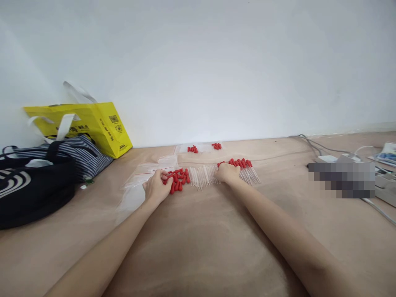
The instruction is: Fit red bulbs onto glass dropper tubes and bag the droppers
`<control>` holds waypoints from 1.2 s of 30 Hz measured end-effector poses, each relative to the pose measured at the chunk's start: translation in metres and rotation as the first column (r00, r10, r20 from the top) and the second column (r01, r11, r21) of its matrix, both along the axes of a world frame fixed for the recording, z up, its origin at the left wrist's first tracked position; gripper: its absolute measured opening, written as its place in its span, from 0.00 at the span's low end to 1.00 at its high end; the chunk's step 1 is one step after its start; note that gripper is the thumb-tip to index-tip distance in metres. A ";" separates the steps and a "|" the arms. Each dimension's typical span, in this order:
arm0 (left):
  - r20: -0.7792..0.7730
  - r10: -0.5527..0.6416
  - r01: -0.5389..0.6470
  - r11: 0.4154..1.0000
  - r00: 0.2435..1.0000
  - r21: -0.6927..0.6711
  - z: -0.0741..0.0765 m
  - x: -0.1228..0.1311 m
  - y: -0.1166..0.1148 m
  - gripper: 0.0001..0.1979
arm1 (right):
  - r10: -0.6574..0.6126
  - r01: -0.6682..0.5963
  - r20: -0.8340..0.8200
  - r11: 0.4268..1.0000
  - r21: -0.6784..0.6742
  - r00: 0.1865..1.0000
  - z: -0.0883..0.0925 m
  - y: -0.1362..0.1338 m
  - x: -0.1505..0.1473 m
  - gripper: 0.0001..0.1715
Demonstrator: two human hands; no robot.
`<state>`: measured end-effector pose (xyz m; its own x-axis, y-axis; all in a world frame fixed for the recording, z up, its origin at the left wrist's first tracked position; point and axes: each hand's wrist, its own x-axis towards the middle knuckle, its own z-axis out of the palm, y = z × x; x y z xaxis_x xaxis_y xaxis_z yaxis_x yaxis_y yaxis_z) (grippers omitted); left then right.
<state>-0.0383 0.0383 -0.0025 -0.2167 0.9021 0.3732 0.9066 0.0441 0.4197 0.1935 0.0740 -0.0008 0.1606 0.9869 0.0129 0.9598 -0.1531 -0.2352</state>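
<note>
My left hand (156,186) is at the left edge of a loose pile of red rubber bulbs (180,186). Its thumb and fingers are closed around a red bulb (166,180). A row of bare, clear thin tubes (202,176) lies on the table between my hands. My right hand (228,172) is closed at the right end of that row, and its fingertips are hidden, so what it grips does not show. Just to its right lie several droppers (247,168), clear tubes with red bulbs on their far ends.
Clear zip bags (133,194) lie flat left of the pile. Farther back, two bags with small groups of red-bulbed droppers (192,149) rest near the wall. A yellow paper bag (108,128) and black bag (34,194) stand left. Cables and a power strip (328,159) are at right.
</note>
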 end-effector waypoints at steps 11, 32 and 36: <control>-0.165 -0.541 0.564 0.758 0.824 0.329 -0.010 0.034 -0.036 0.09 | 0.337 -0.297 -0.098 0.909 0.293 0.936 0.006 -0.045 0.022 0.13; -0.125 -0.701 0.711 0.702 0.702 0.048 -0.019 0.063 -0.055 0.06 | 0.757 -0.635 -0.070 0.591 0.497 0.649 -0.033 -0.101 0.035 0.12; -0.112 -0.701 0.708 0.705 0.705 0.046 -0.018 0.064 -0.056 0.06 | 0.766 -0.646 -0.056 0.577 0.499 0.641 -0.033 -0.101 0.034 0.13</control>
<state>0.0255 -0.0173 -0.0207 0.5035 0.7459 0.4361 0.6895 -0.6510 0.3173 0.2276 -0.0269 -0.0336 -0.5297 0.6892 0.4944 0.6165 0.7132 -0.3337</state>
